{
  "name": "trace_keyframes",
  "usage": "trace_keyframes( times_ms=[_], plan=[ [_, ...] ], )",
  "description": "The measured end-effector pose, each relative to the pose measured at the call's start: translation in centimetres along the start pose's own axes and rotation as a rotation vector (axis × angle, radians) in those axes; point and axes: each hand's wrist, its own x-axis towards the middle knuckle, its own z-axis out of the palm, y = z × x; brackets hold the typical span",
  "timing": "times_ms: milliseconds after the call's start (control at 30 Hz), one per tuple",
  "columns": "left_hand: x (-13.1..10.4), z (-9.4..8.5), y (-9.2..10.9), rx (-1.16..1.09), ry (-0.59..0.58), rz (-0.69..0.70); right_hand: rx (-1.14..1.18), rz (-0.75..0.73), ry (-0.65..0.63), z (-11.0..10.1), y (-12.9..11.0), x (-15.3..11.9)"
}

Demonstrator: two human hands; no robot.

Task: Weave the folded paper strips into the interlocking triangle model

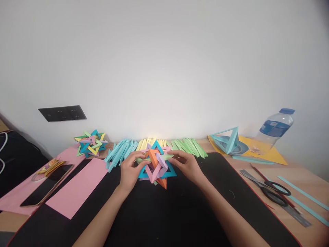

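Note:
A paper star model [156, 164] of interlocked blue, orange, pink and lilac folded strips is held above the black mat [164, 219]. My left hand [130, 169] pinches the left end of a light green strip on the model between thumb and fingers. On the other side, my right hand [187, 165] pinches that green strip's right end. The strip's middle passes behind the orange and lilac pieces. Behind the model lie folded strips in blue [120, 153], yellow [146, 143] and green [190, 146].
A finished-looking paper star [92, 143], pink sheets [79, 187] and a phone [47, 187] lie left. At right are a blue paper pyramid [231, 140], tape roll [239, 148], bottle [276, 125], scissors [275, 192], ruler [296, 215] and pencil [259, 172].

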Motion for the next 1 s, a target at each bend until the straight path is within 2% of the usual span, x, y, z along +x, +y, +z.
trace_keyframes(
  times_ms=[167,233,500,700,1000],
  plan=[
    [2.0,-0.6,0.3,-0.073,-0.186,-0.102,0.164,0.035,0.064,0.4,1.4,0.9],
    [2.2,-0.7,0.3,-0.113,-0.216,-0.112,0.2,0.044,0.094,0.4,2.1,0.9],
    [1.9,-0.4,-0.4,-0.188,-0.126,-0.096,0.297,0.058,0.197,1.9,3.3,0.3],
    [1.8,-0.7,0.0,-0.197,-0.141,-0.191,0.481,0.129,0.292,3.2,3.7,0.0],
    [1.3,-0.2,0.5,-0.103,-0.123,-0.202,0.616,0.179,0.327,3.7,2.9,-0.2]
  ],
)
